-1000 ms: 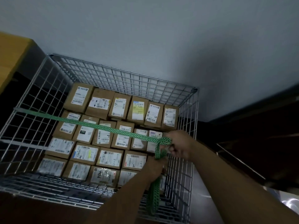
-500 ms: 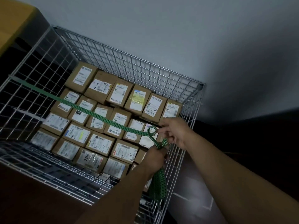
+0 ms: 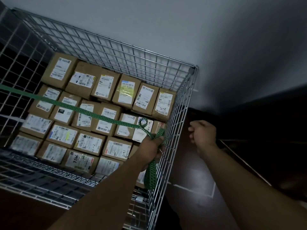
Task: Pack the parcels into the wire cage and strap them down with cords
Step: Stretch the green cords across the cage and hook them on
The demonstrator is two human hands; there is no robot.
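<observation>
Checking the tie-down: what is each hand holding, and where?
The left hand grips the green cord just below its loop beside the cage wall; the right hand seems empty.

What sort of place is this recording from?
Probably a parcel depot or warehouse, though little of the room shows. A wire cage against a plain wall is packed with labelled cardboard parcels, and the left hand grips a green cord stretched over them.
</observation>
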